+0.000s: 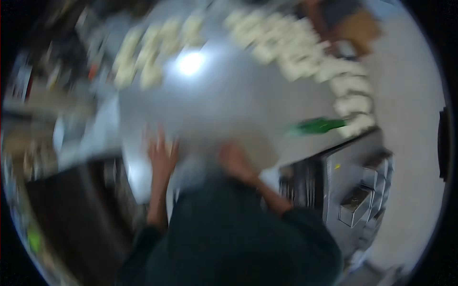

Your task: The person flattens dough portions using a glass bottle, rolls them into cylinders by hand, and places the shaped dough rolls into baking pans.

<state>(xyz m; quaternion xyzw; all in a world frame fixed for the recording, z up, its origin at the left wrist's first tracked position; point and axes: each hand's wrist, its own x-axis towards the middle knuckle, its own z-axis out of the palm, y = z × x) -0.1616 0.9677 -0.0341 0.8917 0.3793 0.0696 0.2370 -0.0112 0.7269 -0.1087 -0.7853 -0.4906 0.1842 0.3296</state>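
Pretty blurry, but we've got the flat pale sheet (238,143) lying on the surface (229,95) just ahead of both hands, right hand (234,162) touching it with fingers curled, left hand (161,155) spread open beside it, gripping nothing.

Both my arms come up from the lower edge, dark sleeves pushed back to about mid-forearm, forearms bare. My left hand (162,155) is out front, palm down, fingers spread & pointing away from me, wrist straight. My right hand (234,161) sits a bit nearer my body, fingers curled under, knuckles up, more of a loose fist; forearm angles in from the right w/ elbow bent. Hands near each other, not touching. Everything's motion-blurred, so finer finger detail can't be told.
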